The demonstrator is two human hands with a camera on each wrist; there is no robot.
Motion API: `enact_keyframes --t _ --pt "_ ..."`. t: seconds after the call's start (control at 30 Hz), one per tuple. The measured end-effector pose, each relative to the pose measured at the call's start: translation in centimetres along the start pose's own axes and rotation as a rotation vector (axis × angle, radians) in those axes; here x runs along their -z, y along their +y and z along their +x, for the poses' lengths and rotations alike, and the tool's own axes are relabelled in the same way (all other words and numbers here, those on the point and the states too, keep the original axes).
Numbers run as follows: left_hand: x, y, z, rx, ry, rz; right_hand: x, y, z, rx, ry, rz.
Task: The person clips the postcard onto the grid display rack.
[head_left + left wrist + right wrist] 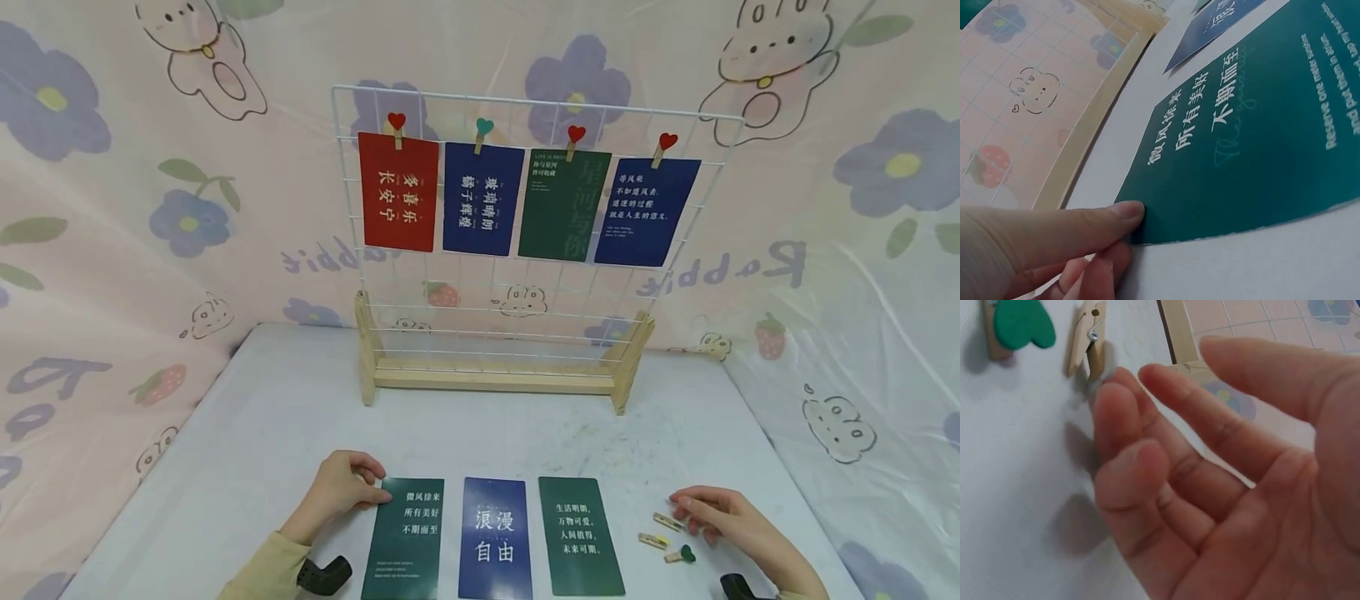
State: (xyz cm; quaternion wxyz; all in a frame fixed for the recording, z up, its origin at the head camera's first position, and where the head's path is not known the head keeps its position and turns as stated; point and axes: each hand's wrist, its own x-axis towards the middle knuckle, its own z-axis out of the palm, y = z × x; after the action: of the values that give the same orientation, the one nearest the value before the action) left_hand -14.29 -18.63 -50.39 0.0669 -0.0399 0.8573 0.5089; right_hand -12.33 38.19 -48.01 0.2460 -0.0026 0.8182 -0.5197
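My left grip (348, 487) pinches the green card (404, 543), at seven o'clock in my head view, by its eleven-o'clock corner, so an abrupt lift could crease it, while my loose, empty right grip (720, 512) at four o'clock could scatter the clothespins (654, 541) by sweeping low.

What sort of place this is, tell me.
Probably a makeshift indoor craft or display corner: printed rabbit-and-flower sheeting hangs behind and beside a white-topped table, on which stands a wire rack with cards clipped to it.
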Motion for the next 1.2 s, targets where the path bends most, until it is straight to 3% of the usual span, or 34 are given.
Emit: enact_keyframes --t 0.23,0.53,0.83,1.2 --pt "0.1 0.2 -0.1 -0.027 0.031 0.080 0.0 0.0 0.1 -0.035 0.002 0.021" --pt "0.7 0.7 -0.1 -0.023 -0.022 0.046 -0.1 0.3 0.0 -0.107 0.031 -0.008" --pt "1.0 0.9 0.2 -0.054 -0.034 0.031 -0.3 0.0 0.0 -0.102 -0.006 -0.008" --pt "1.1 0.6 0.6 -0.059 -0.079 -0.030 -0.8 0.0 0.5 -0.130 0.013 -0.021"
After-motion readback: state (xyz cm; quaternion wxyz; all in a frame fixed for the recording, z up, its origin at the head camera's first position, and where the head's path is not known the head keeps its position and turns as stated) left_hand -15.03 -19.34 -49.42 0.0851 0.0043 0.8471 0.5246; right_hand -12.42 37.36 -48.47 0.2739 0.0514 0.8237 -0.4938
